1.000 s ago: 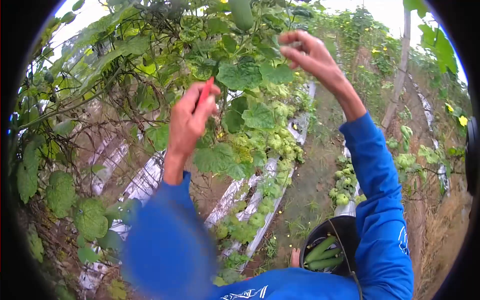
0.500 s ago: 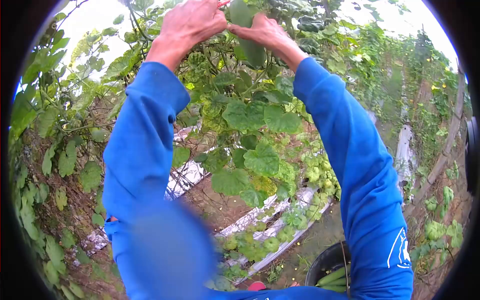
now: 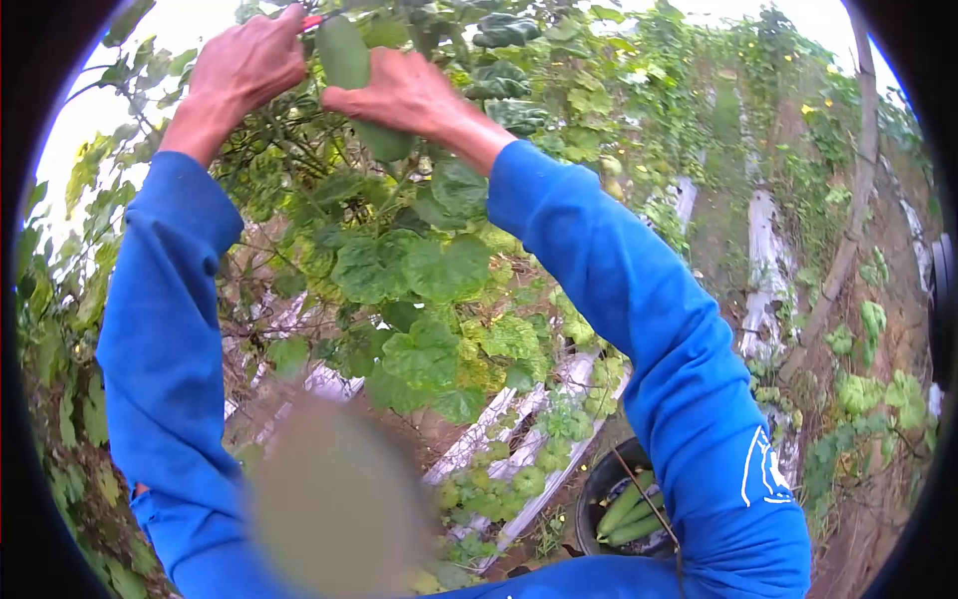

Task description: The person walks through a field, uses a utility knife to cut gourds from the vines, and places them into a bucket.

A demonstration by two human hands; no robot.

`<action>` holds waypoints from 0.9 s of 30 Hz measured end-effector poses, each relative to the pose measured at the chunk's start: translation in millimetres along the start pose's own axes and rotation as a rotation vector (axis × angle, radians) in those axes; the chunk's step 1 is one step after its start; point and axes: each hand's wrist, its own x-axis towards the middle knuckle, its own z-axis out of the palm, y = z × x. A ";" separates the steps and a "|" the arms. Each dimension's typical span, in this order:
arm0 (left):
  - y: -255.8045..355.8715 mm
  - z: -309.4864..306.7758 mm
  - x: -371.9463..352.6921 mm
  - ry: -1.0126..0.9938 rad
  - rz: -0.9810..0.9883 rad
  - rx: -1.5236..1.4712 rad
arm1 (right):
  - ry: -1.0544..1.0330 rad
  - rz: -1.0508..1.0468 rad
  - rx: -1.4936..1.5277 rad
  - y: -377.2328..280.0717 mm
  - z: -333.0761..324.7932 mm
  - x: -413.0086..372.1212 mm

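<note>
A long green gourd (image 3: 344, 55) hangs among the leaves at the top of the view, left of the middle. My right hand (image 3: 409, 95) is wrapped round its middle, thumb pointing left across it. Close by on the left, my left hand (image 3: 249, 62) is closed on a small tool with a red handle (image 3: 313, 21), whose tip reaches the gourd's upper end. Leaves and the frame's edge partly hide the stem.
A black bucket (image 3: 589, 509) holding several green gourds (image 3: 634, 514) stands at the lower right. Leafy vines (image 3: 419, 270) hang below my hands. A wooden pole (image 3: 843, 250) leans at the right. A blurred round shape covers the lower middle.
The view has turned to the right, so my hands and the gourd now appear further left and slightly lower. More of the bucket shows. Both hands keep their holds.
</note>
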 end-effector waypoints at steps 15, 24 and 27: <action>-63.4 9.4 -129.9 0.070 -0.282 -0.385 | -0.212 0.093 0.469 33.8 -139.3 -165.9; 91.1 -15.2 -305.2 -0.202 -0.321 -0.973 | -1.167 1.127 0.037 75.0 -249.1 -447.6; 166.0 -5.5 -337.2 -0.194 -0.162 -1.157 | -1.211 1.637 0.128 48.9 -292.3 -504.4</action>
